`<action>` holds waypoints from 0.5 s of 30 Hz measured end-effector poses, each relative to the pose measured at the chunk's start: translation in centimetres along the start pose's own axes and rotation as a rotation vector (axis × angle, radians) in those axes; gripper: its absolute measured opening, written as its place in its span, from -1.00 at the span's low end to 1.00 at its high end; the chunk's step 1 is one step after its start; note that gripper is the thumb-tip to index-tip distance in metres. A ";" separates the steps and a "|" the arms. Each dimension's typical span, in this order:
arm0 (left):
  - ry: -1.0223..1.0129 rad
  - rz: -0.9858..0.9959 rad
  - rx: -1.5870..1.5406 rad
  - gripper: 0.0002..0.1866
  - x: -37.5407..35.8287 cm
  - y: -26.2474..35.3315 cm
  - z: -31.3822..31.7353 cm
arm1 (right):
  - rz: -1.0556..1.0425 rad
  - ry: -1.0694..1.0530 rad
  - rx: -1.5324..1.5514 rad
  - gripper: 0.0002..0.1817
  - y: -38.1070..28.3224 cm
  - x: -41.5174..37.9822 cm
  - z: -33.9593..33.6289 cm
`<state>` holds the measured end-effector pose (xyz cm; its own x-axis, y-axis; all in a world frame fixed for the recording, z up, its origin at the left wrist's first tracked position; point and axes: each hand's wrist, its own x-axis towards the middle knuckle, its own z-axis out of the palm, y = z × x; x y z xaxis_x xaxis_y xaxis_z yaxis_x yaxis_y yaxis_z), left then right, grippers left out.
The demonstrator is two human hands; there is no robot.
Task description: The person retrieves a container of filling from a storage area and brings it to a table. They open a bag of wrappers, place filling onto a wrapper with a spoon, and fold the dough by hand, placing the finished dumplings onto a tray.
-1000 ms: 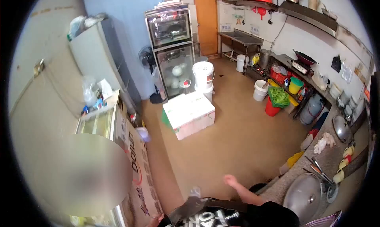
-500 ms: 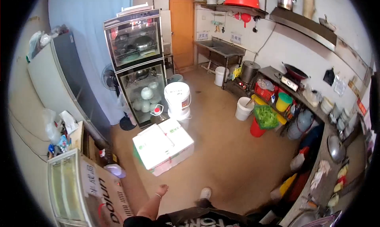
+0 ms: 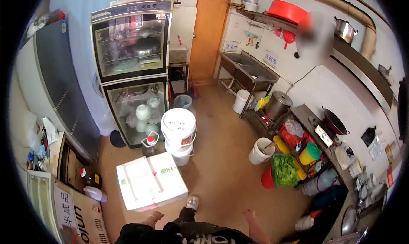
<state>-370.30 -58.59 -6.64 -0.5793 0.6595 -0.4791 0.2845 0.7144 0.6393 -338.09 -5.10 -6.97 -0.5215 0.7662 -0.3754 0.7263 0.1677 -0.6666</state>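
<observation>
My left hand [image 3: 156, 216], with a band at the wrist, hangs low in front of my body, near the front edge of a white foam box [image 3: 170, 182]. Its fingers look loosely open and hold nothing I can see. My right hand [image 3: 249, 214] hangs over the brown floor to the right, its fingers slightly apart with nothing in them. The foam box lies on the floor, its lid showing green print. Behind it stand a red-capped bottle [image 3: 149, 150] and stacked white buckets [image 3: 179, 127].
A glass-door cabinet [image 3: 136, 80] stands behind the buckets. To the right are a white bucket [image 3: 257, 154], a green crate of leafy vegetables [image 3: 284, 169] and a long counter [image 3: 347, 176]. A sink [image 3: 251, 67] is at the back; a printed carton [image 3: 81, 212] is at left.
The view has shifted and I have moved forward, with the foam box nearer and lower left. My right hand has come into view. A blurred patch appears by the wall shelf.
</observation>
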 end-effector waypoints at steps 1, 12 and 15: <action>-0.166 0.006 0.314 -0.52 3.0 -0.2 -1.7 | -0.232 -0.039 -0.353 -0.73 1.4 4.4 1.5; 0.109 0.557 0.536 -0.63 47.5 16.6 -19.7 | 0.098 -0.358 0.104 -0.66 -20.2 23.6 0.6; 0.132 -0.018 -0.260 -0.65 57.1 25.6 -23.0 | 0.141 -0.359 0.048 -0.67 -21.3 31.1 -1.8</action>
<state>-413.62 -8.08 -3.81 -0.6815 0.5988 -0.4207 0.0779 0.6310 0.7719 -368.96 16.28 -3.32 -0.5476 0.5124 -0.6615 0.7848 0.0403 -0.6185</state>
